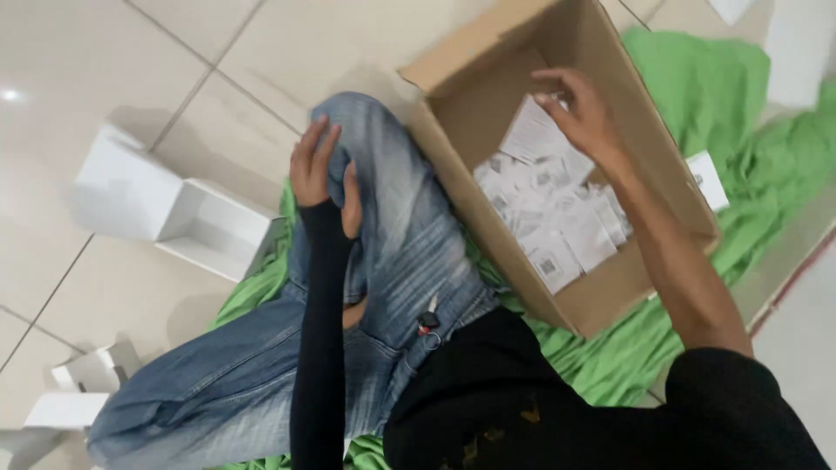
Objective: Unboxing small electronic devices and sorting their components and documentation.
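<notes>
Head view, the only one I have: my right hand [582,111] sits at about 1 o'clock in the frame, reaching down into an open cardboard box [488,65] that rests on a green cloth [723,96] spread over the tiled floor [131,104]. Its grip is loosely open, fingers curled and fanned, with the fingertips [547,97] touching the top edge of one white packet [533,130] that stands tilted against the heap; nothing is closed in yet. The pile of white packets [557,222] lies just below that hand, toward 5 o'clock from it, filling the box bottom. The box's long axis runs from 11 o'clock to 5 o'clock, and the packet heap follows it. My left hand [324,170] is at 10 o'clock from frame centre, resting flat and open on my raised denim knee [392,191], holding nothing and well apart from the box. The right hand is clearly the nearer one to the packets. At 9 o'clock, an open white carton [187,218] lies on the floor; smaller white cartons [74,383] sit at 8 o'clock.
</notes>
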